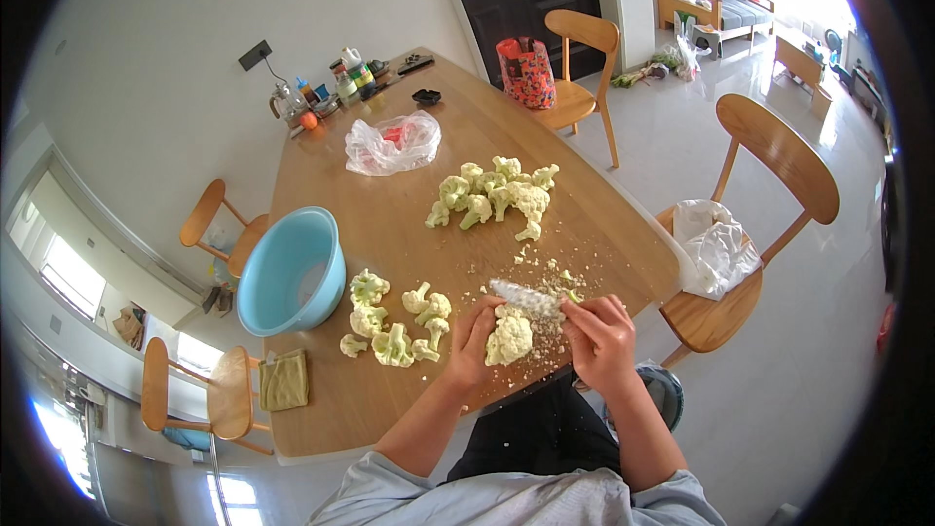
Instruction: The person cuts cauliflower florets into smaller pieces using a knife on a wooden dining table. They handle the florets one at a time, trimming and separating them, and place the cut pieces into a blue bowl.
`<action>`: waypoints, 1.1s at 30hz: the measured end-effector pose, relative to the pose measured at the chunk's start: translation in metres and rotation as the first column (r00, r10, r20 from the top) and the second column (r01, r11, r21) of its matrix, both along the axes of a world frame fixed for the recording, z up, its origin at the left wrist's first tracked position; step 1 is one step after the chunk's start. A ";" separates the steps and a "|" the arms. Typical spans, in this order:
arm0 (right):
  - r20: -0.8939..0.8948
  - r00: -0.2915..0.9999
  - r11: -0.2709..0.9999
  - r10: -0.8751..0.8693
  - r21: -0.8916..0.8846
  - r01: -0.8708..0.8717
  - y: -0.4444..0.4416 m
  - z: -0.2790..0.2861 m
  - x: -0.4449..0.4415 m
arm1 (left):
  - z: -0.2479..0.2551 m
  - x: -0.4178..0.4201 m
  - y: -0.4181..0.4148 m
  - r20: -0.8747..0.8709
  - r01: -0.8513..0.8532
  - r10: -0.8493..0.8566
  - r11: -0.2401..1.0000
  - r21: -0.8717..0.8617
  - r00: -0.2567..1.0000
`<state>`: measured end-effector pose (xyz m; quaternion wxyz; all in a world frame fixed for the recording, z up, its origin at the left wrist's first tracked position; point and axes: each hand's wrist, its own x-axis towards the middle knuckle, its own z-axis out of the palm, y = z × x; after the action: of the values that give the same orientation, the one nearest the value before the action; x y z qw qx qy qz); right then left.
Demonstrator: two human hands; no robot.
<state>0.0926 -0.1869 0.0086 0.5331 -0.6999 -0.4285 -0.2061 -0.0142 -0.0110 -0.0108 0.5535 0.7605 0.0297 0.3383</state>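
My left hand [473,342] grips a cauliflower piece [510,337] from its left side, just over the near edge of the wooden table [394,234]. In my right hand [600,334] is a knife, its handle hidden by my fingers. The knife's blade [526,298], speckled with pale crumbs, points left across the far side of the piece. Cauliflower crumbs [544,358] are scattered beneath and around both hands. To the left lies a loose group of cut florets [393,344]. A bigger heap of florets [493,193] sits farther back.
A light-blue plastic basin [292,270] stands at the table's left edge, near a folded green cloth [285,380]. Farther back are a clear plastic bag [394,145] and several condiment bottles [349,80]. A wooden chair [719,321] holding a white bag stands at the right.
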 end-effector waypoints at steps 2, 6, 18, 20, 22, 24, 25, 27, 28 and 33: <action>-0.017 0.997 0.996 -0.081 0.028 0.081 0.000 -0.004 0.002 | 0.005 0.003 0.001 -0.055 0.151 -0.196 0.881 -0.449 0.979; -0.090 0.996 0.998 -0.017 0.067 0.023 0.001 0.000 -0.002 | 0.008 0.005 0.002 -0.084 0.119 -0.159 0.926 -0.358 0.984; -0.220 0.975 0.995 -0.013 0.090 0.034 0.000 -0.006 -0.004 | 0.005 0.016 0.003 -0.036 -0.033 0.031 0.999 -0.044 0.999; -0.250 0.968 0.996 -0.021 0.079 0.042 -0.002 -0.007 -0.004 | 0.006 0.015 0.003 -0.064 -0.052 0.049 0.997 -0.054 0.997; -0.258 0.966 0.995 -0.021 0.085 0.044 -0.002 -0.008 -0.004 | -0.001 0.017 0.005 -0.032 -0.084 0.082 0.992 -0.091 0.996; -0.276 0.961 0.995 -0.019 0.085 0.044 -0.002 -0.009 -0.004 | -0.004 0.019 0.008 -0.001 -0.104 0.104 0.991 -0.090 0.995; -0.290 0.957 0.996 -0.017 0.082 0.043 -0.003 -0.008 -0.005 | -0.004 0.019 0.009 0.013 -0.108 0.109 0.992 -0.069 0.994; -0.293 0.956 0.997 -0.008 0.073 0.030 -0.004 -0.008 -0.005 | -0.005 0.019 0.010 0.035 -0.096 0.100 0.992 -0.086 0.994; -0.284 0.959 0.998 0.001 0.067 0.019 -0.003 -0.009 -0.006 | -0.006 0.019 0.010 0.042 -0.080 0.085 0.989 -0.122 0.995; -0.149 0.986 0.995 0.078 0.075 -0.067 0.007 -0.003 -0.015 | 0.001 0.017 0.007 -0.020 -0.083 0.082 0.994 -0.073 0.996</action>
<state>0.0780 -0.1800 0.0054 0.5954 -0.6783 -0.4044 -0.1477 0.0029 -0.0043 -0.0099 0.5664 0.7406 0.0783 0.3529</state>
